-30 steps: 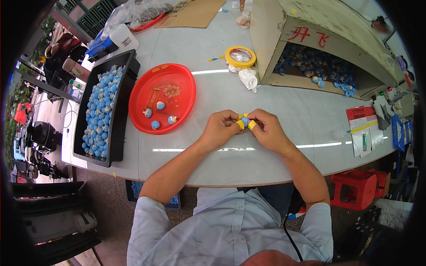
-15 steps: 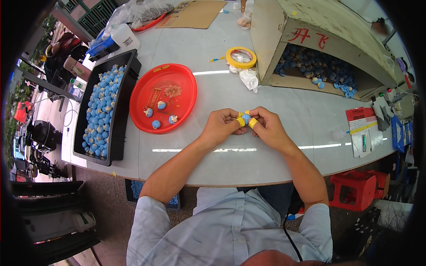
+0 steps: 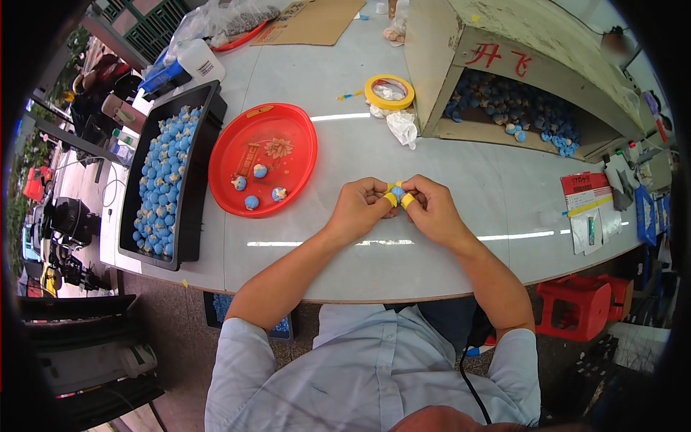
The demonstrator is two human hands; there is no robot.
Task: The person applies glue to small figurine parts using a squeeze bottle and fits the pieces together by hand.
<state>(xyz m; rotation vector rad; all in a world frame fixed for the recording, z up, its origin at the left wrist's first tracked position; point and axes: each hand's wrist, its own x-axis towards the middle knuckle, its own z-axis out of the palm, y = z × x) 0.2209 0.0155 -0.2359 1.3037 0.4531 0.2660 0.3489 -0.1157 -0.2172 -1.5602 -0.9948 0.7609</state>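
Note:
Both hands meet over the middle of the table, pinching one small blue ball-shaped piece (image 3: 396, 191) between the fingertips. My left hand (image 3: 359, 207) grips it from the left, and my right hand (image 3: 435, 207) from the right. Yellow tape wraps the thumbs and some fingers of both hands. The fingers cover most of the piece, so its pale part cannot be made out. To the left lies a red round tray (image 3: 288, 137) with several blue-and-beige balls (image 3: 260, 171) in it. Beside that, a black bin (image 3: 188, 209) is filled with many similar balls.
A beige box-like cabinet (image 3: 435, 86) at the back right holds more blue balls. A yellow tape roll (image 3: 389, 93) and crumpled white tissue (image 3: 402, 129) lie beside it. Cardboard (image 3: 309, 21) and a white jug (image 3: 201, 60) sit at the back. A red stool (image 3: 572, 306) stands below right.
Almost nothing differs. Both hands stay on the blue ball with slight finger movement, and the whole view has shifted a little.

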